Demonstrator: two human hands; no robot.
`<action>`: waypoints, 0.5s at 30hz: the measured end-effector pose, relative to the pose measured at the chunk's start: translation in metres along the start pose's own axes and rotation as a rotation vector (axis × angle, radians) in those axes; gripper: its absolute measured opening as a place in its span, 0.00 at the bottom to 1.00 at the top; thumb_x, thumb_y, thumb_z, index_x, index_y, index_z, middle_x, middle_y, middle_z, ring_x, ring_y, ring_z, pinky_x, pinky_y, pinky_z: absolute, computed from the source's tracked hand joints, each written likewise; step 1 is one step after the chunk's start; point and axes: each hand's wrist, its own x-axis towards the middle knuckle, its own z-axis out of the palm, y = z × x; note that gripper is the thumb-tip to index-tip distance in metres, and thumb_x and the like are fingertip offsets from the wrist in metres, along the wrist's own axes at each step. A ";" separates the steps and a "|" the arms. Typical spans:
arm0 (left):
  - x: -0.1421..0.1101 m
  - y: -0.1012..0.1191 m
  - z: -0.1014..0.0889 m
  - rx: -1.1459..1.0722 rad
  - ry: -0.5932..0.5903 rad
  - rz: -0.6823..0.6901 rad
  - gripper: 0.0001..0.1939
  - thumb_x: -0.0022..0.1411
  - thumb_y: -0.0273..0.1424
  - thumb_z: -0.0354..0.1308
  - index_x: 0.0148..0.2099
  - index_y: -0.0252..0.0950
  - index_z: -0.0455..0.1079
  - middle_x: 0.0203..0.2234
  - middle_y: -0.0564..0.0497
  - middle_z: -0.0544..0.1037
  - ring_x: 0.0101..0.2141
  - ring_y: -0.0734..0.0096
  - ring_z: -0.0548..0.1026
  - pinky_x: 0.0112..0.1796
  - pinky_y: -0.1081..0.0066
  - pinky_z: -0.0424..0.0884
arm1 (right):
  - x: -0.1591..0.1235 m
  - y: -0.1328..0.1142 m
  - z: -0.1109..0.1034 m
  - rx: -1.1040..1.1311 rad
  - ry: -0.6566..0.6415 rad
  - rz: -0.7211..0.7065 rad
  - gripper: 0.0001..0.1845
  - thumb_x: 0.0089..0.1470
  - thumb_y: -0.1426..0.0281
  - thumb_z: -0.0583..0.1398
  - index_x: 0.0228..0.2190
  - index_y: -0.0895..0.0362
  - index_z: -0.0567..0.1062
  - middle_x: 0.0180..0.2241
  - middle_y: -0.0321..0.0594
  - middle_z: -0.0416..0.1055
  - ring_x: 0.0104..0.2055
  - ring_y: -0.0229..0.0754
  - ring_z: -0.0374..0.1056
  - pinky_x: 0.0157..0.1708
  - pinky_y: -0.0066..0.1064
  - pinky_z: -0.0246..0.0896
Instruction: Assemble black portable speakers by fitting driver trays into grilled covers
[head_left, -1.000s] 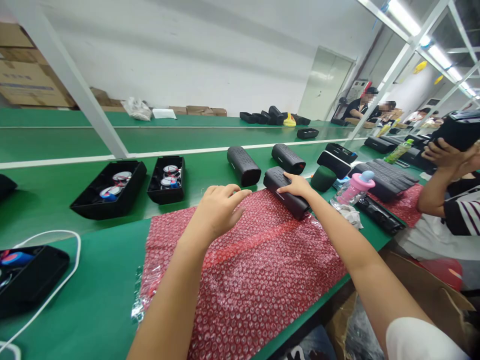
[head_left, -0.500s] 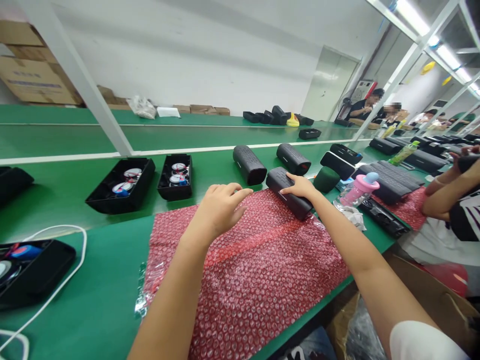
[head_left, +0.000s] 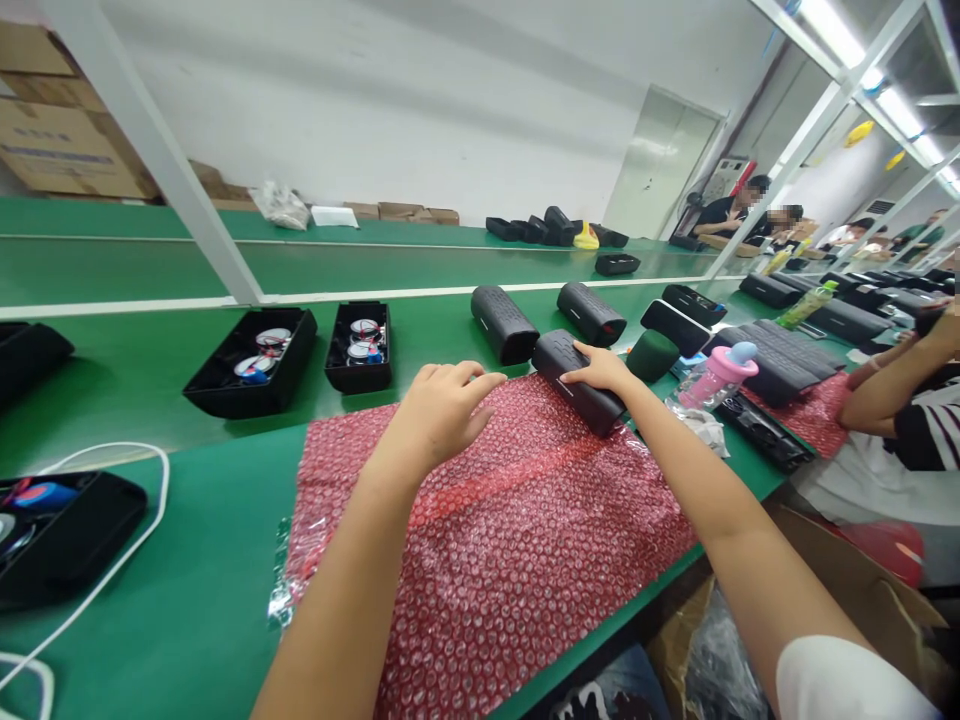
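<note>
My right hand rests on a black speaker, fingers over its top and thumb along its side. The speaker lies at the far edge of a red bubble-wrap sheet. Over the left part of that sheet hovers my left hand, fingers loosely apart and holding nothing. Just beyond the sheet sit two more black speakers, one on the left and one on the right.
Open black housings with wired drivers stand on the green belt, one larger and one smaller. Nearer lies another open housing beside a white cable. A pink-lidded bottle and a dark green object stand to the right, towards a co-worker's arm.
The open housings and the two speakers beyond the sheet have shifted slightly right along the belt. Both my hands and the speaker under my right hand stay almost where they were.
</note>
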 end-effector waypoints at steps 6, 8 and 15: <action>-0.001 -0.002 0.001 -0.003 -0.007 -0.018 0.19 0.61 0.26 0.55 0.55 0.37 0.68 0.47 0.44 0.75 0.45 0.57 0.73 0.45 0.59 0.65 | -0.001 -0.002 -0.001 -0.030 -0.015 0.005 0.51 0.45 0.48 0.65 0.64 0.53 0.55 0.59 0.50 0.63 0.57 0.60 0.63 0.55 0.44 0.60; -0.001 -0.004 0.000 -0.003 -0.012 -0.019 0.19 0.61 0.27 0.55 0.55 0.37 0.67 0.47 0.44 0.74 0.45 0.57 0.73 0.46 0.59 0.66 | 0.002 -0.002 -0.011 -0.043 -0.008 0.004 0.46 0.50 0.45 0.59 0.64 0.52 0.56 0.62 0.52 0.58 0.62 0.62 0.57 0.58 0.52 0.54; -0.008 -0.019 -0.002 -0.001 -0.063 -0.150 0.19 0.61 0.29 0.56 0.55 0.38 0.69 0.47 0.44 0.74 0.44 0.57 0.73 0.46 0.58 0.66 | 0.012 -0.007 -0.022 -0.023 0.119 -0.006 0.35 0.64 0.51 0.38 0.66 0.51 0.43 0.69 0.46 0.31 0.70 0.58 0.24 0.61 0.67 0.30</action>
